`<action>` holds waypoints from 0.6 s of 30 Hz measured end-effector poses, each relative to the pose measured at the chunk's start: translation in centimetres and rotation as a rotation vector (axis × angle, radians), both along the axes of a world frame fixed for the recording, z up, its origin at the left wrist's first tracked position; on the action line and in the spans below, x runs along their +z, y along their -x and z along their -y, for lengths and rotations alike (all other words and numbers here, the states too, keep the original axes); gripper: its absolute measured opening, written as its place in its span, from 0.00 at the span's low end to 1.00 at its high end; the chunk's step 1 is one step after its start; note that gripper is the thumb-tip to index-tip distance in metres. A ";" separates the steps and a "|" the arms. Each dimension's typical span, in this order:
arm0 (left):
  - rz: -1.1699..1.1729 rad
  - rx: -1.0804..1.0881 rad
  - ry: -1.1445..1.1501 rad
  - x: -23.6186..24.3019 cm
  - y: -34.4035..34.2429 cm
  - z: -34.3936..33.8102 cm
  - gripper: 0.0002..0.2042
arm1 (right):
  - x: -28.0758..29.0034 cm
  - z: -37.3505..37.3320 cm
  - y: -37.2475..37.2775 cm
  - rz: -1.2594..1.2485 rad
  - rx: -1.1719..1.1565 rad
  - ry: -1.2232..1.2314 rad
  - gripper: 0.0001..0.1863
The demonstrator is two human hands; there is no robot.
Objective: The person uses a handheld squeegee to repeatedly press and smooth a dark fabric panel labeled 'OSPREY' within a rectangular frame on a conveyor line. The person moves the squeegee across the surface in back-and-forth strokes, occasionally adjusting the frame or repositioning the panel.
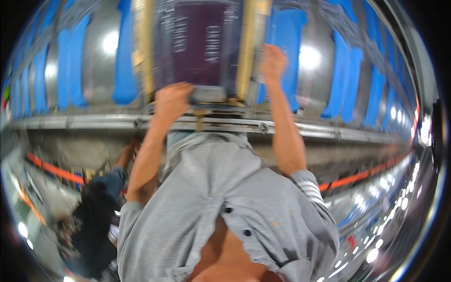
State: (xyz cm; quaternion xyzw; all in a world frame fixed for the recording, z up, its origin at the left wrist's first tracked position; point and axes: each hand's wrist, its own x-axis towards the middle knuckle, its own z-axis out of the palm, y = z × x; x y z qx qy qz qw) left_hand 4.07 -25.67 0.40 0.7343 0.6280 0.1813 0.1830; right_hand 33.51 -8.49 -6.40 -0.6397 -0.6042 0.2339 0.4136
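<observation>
A screen printing frame with yellowish side bars lies across the long table in front of me. Dark purple mesh with pale lettering fills its middle. My left hand is closed at the near left corner of the frame, its fingertips beside a grey block at the near edge. At the right side bar, further from me, my right hand is curled closed on the frame's edge. Motion blurs both hands, and their palms are hidden. Blue cloth pieces lie flat on either side of the frame.
A metal rail with bolts runs along the table's near edge. More blue pieces lie on shiny grey panels. Behind me to the left is another person in dark clothing. Orange bars run low on both sides.
</observation>
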 end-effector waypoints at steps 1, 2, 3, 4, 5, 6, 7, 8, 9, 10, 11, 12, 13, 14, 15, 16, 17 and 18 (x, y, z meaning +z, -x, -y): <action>-0.017 -0.014 0.001 -0.2 0.5 0.0 0.18 | -0.2 -0.1 0.7 0.009 -0.047 0.017 0.09; -0.022 -0.015 0.038 -0.2 1.0 0.0 0.20 | 1.3 -0.1 2.2 -0.067 -0.082 0.105 0.10; -0.037 -0.009 0.067 -0.2 2.0 0.3 0.21 | 1.9 0.1 3.5 -0.064 -0.098 0.146 0.11; -0.005 -0.015 0.131 -0.1 2.7 0.0 0.25 | 2.3 0.3 4.3 -0.061 -0.111 0.186 0.12; -0.014 -0.034 0.143 0.1 3.0 -0.1 0.25 | 2.2 0.7 4.3 -0.077 -0.128 0.199 0.12; -0.028 -0.045 0.149 0.1 3.2 -0.3 0.25 | 1.8 1.0 4.5 -0.098 -0.137 0.207 0.12; -0.027 -0.054 0.161 -0.1 3.2 -0.3 0.25 | 1.5 1.1 4.4 -0.119 -0.143 0.214 0.13; -0.031 -0.057 0.173 -0.4 3.3 -0.1 0.25 | 1.2 1.3 4.5 -0.118 -0.146 0.220 0.13; -0.036 -0.057 0.185 -0.6 3.3 -0.1 0.25 | 1.0 1.4 4.5 -0.118 -0.147 0.227 0.13; -0.033 -0.062 0.175 -0.9 3.3 -0.1 0.24 | 0.7 1.4 4.4 -0.118 -0.146 0.233 0.13; -0.032 -0.066 0.165 -1.0 3.2 -0.3 0.24 | 0.7 1.4 4.3 -0.115 -0.152 0.221 0.13; -0.030 -0.069 0.155 -1.2 3.0 -0.5 0.23 | 0.3 1.2 4.0 -0.114 -0.152 0.222 0.13; -0.031 -0.066 0.168 -1.4 2.8 -0.6 0.23 | -0.3 1.1 3.5 -0.114 -0.151 0.224 0.13; -0.035 -0.061 0.181 -1.5 2.7 -0.8 0.23 | -0.1 1.0 3.4 -0.115 -0.148 0.224 0.14; -0.038 -0.057 0.194 -1.6 2.6 -0.8 0.23 | 0.0 1.0 3.3 -0.113 -0.154 0.244 0.14; -0.034 -0.054 0.204 -1.7 2.5 -0.8 0.23 | 0.1 1.1 3.3 -0.111 -0.159 0.263 0.13; -0.035 -0.053 0.209 -1.7 2.6 -1.0 0.23 | 0.3 0.9 3.5 -0.116 -0.167 0.279 0.13; -0.037 -0.053 0.215 -1.6 2.8 -1.2 0.23 | 0.3 0.8 3.7 -0.110 -0.167 0.260 0.13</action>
